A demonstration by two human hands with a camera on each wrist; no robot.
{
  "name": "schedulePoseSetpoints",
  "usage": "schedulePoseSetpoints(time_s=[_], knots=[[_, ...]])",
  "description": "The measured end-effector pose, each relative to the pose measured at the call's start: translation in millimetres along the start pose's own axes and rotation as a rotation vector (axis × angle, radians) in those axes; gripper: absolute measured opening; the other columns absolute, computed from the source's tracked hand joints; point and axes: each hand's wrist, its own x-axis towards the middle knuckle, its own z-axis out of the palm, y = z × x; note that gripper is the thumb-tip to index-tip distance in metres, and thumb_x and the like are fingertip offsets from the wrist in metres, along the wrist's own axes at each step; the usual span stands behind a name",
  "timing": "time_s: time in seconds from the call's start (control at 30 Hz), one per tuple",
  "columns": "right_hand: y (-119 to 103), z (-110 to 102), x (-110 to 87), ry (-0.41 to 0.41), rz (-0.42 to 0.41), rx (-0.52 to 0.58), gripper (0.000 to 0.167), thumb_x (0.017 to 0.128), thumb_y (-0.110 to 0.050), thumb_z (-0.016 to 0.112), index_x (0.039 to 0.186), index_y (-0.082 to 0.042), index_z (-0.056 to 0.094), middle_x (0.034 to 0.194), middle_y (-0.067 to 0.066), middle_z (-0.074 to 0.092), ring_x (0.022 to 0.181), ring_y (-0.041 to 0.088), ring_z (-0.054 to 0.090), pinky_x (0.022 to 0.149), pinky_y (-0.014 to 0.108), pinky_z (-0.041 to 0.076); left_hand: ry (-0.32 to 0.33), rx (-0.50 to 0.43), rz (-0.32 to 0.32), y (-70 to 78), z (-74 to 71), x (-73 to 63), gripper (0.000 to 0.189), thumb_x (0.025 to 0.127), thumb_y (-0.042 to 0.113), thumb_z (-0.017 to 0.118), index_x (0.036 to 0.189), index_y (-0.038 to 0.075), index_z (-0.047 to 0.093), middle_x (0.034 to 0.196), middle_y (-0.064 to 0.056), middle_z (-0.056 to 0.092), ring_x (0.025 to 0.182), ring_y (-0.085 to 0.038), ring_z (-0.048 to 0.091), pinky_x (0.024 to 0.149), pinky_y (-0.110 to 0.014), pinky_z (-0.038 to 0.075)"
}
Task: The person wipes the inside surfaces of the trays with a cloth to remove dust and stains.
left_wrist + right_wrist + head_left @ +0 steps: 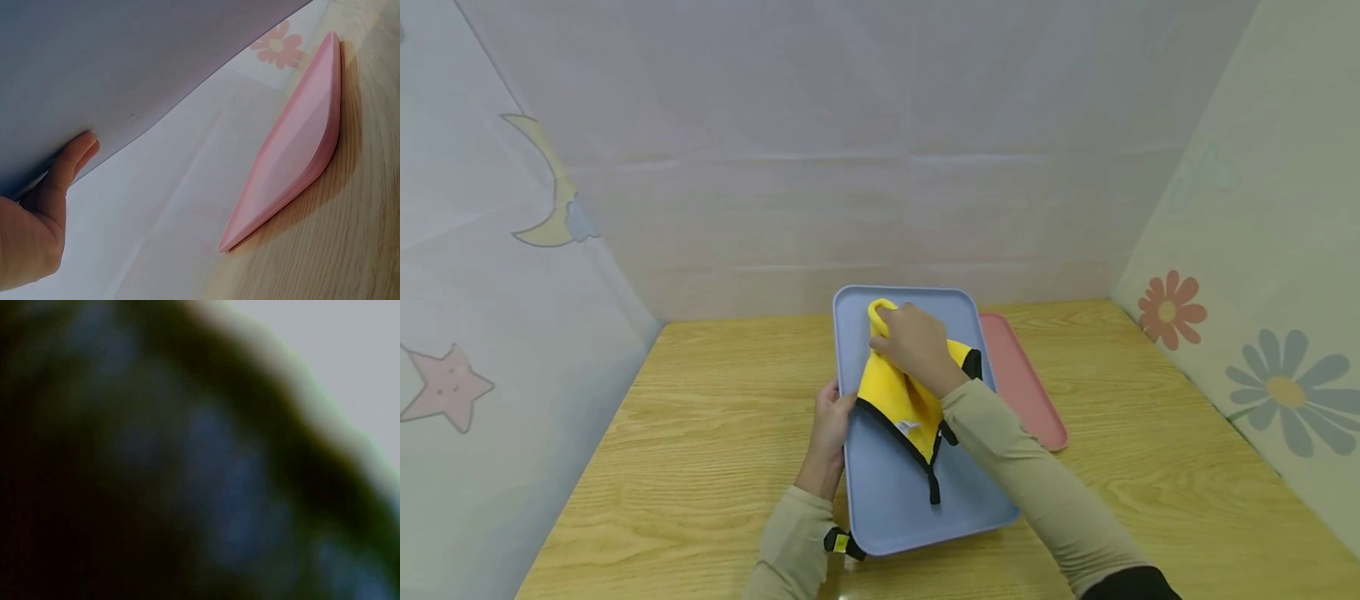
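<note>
My left hand (831, 429) grips the left edge of a light blue tray (895, 517), which is raised and tilted above the table. In the left wrist view, fingers (78, 147) lie against the underside of the tray (125, 69). On the tray's upper face is a yellow cloth (887, 392) with black edging, a small white label and a black strap hanging toward me. My right hand (917, 342) pinches the cloth near its far end, where it folds up into a loop. The right wrist view is a dark blur.
A pink tray (1022, 392) lies on the wooden table (722, 417), partly behind the blue one. A dark band with a yellow tag (842, 542) is at my left wrist. Pale printed sheets stand around the back and sides, with flowers (1167, 310) at right.
</note>
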Motion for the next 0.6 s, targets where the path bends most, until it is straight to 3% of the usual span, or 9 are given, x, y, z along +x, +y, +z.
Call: schedulePoseSetpoints(time_s=[0.23, 0.4, 0.6], knots=[[-10, 1, -1.5, 0.028, -0.051, -0.006, 0.044, 0.084, -0.029, 0.059, 0.125, -0.014, 0.053, 0.087, 0.010, 0.053, 0.057, 0.019, 0.046, 0.047, 0.026, 0.038, -0.014, 0.041, 0.014, -2.2, -0.5, -0.6, 0.032, 0.084, -0.009, 0.035, 0.114, -0.013, 0.047, 0.089, -0.006, 0.060, 0.079, -0.011, 0.058, 0.069, -0.023, 0.047], [-15, 2, -2.2, 0.052, -0.095, -0.001, 0.040, 0.084, -0.027, 0.058, 0.120, -0.012, 0.056, 0.079, 0.008, 0.050, 0.053, 0.018, 0.045, 0.044, 0.025, 0.036, -0.036, 0.032, 0.026, -3.1, 0.0, 0.9, 0.029, 0.086, -0.007, 0.034, 0.110, -0.010, 0.049, 0.085, -0.005, 0.060, 0.076, -0.011, 0.059, 0.066, -0.023, 0.047], [-21, 1, -4.6, 0.041, -0.135, -0.009, 0.044, 0.083, -0.027, 0.058, 0.124, -0.013, 0.054, 0.082, 0.008, 0.050, 0.053, 0.017, 0.045, 0.044, 0.024, 0.036, -0.058, -0.001, 0.037, -4.6, 0.8, 1.6, 0.025, 0.089, -0.005, 0.035, 0.108, -0.009, 0.051, 0.081, -0.005, 0.060, 0.071, -0.011, 0.058, 0.063, -0.023, 0.048]])
